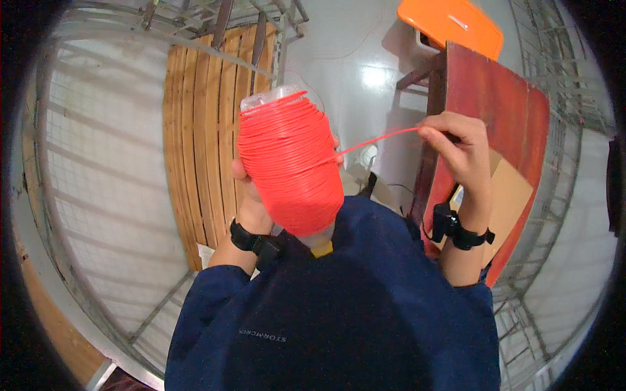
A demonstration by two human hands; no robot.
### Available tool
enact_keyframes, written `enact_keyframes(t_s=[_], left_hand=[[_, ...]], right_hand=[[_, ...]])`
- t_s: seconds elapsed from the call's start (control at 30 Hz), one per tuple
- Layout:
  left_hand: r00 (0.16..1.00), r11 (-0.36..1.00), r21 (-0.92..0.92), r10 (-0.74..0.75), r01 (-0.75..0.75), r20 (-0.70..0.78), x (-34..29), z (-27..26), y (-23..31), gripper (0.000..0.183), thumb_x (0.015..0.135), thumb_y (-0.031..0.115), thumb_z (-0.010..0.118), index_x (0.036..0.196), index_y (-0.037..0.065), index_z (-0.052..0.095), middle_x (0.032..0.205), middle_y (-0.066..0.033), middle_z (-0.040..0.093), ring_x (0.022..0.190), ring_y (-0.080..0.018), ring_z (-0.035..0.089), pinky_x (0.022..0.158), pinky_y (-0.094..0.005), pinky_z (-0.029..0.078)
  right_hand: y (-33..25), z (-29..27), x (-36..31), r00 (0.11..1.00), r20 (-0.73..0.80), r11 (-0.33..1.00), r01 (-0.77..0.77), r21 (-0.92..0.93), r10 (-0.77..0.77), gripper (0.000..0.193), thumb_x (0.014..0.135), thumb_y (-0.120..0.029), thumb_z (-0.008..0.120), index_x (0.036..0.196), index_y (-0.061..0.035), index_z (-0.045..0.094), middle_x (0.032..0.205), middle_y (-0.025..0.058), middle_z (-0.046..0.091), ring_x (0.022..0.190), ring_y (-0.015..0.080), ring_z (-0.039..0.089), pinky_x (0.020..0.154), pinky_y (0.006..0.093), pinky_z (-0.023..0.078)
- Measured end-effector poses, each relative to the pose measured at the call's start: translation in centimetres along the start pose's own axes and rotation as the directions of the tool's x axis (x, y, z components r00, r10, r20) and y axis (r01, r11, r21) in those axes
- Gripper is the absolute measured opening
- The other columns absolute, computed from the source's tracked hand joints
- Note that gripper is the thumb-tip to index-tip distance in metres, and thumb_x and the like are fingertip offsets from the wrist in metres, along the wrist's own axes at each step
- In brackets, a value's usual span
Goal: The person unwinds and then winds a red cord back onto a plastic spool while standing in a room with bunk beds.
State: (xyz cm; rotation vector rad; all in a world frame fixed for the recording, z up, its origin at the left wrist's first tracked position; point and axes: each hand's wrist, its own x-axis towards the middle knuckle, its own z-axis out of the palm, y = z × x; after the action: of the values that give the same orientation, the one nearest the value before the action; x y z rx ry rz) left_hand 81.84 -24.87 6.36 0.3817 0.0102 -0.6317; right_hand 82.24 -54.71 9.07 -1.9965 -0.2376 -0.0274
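Note:
A clear plastic bottle with a yellow cap is wrapped in many turns of red cord. Its cap end points toward my body and its base away. My left hand grips the bottle from behind, mostly hidden by it, with fingertips showing at both sides. From the bottle's right side a length of the cord runs taut up to my right hand. There the thumb and forefinger pinch it, well apart from the bottle.
A red-brown wooden table stands at the right with a cardboard box on it. Behind it is a container with an orange lid. Wooden slats lie at the left, by metal frames. Grey floor shows between.

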Motion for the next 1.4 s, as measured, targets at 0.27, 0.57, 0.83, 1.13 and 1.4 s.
enact_keyframes(t_s=[0.27, 0.57, 0.83, 1.13, 1.4], left_hand=[[0.992, 0.989, -0.111, -0.093, 0.102, 0.083, 7.9, 1.6, 1.7, 0.123, 0.053, 0.077, 0.075, 0.142, 0.002, 0.035, 0.129, -0.0221, 0.053, 0.114, -0.0391, 0.057, 0.094, -0.0493, 0.052], [0.984, 0.987, -0.014, -0.158, 0.16, 0.081, 21.5, 0.2, 10.8, 0.109, 0.067, 0.077, 0.064, 0.142, 0.003, 0.036, 0.135, -0.0197, 0.05, 0.118, -0.0353, 0.056, 0.1, -0.0498, 0.049], [0.995, 0.978, 0.194, -0.063, 0.077, -0.074, 28.0, -1.3, 17.1, 0.124, 0.056, 0.084, 0.065, 0.142, 0.001, 0.034, 0.129, -0.0257, 0.054, 0.112, -0.0395, 0.06, 0.097, -0.0509, 0.05], [0.998, 0.998, 0.003, 0.058, -0.058, -0.016, 34.8, -2.8, 21.1, 0.13, 0.052, 0.085, 0.066, 0.145, 0.002, 0.029, 0.136, -0.0247, 0.048, 0.112, -0.0384, 0.059, 0.1, -0.0568, 0.047], [0.97, 0.973, 0.213, 0.135, -0.091, -0.2, 44.3, -1.6, 23.6, 0.129, 0.054, 0.089, 0.058, 0.145, 0.001, 0.03, 0.135, -0.0244, 0.049, 0.116, -0.0388, 0.057, 0.096, -0.0531, 0.051]], right_hand=[[2.4, 0.4, 6.7, 0.999, -0.017, 0.997, -0.043, 0.068, 0.045, 0.016, 0.085, -0.014, 0.07, 0.083, 0.0017, 0.067, 0.071, 0.0095, 0.064, 0.061, 0.0157, 0.057, 0.056, 0.0285, 0.043], [2.7, -0.3, 19.3, 0.983, -0.059, 0.982, -0.168, 0.09, 0.174, 0.016, 0.089, -0.016, 0.067, 0.087, 0.0005, 0.066, 0.072, 0.0085, 0.064, 0.059, 0.0145, 0.055, 0.055, 0.0274, 0.042], [2.9, 0.5, 29.1, 0.99, -0.108, 0.989, -0.076, 0.125, 0.09, 0.012, 0.09, -0.007, 0.064, 0.098, 0.0008, 0.069, 0.078, 0.0039, 0.066, 0.065, 0.0075, 0.052, 0.058, 0.023, 0.041], [3.3, -0.5, 39.4, 0.999, 0.013, 0.988, -0.049, 0.144, 0.048, 0.014, 0.089, -0.014, 0.066, 0.094, -0.0008, 0.069, 0.075, 0.0095, 0.067, 0.06, 0.0128, 0.058, 0.057, 0.0265, 0.045], [8.8, -3.8, 48.7, 0.996, 0.034, 0.972, 0.071, 0.223, -0.08, 0.014, 0.09, -0.015, 0.066, 0.094, -0.0015, 0.069, 0.073, 0.0083, 0.066, 0.058, 0.0105, 0.055, 0.054, 0.0262, 0.043]])
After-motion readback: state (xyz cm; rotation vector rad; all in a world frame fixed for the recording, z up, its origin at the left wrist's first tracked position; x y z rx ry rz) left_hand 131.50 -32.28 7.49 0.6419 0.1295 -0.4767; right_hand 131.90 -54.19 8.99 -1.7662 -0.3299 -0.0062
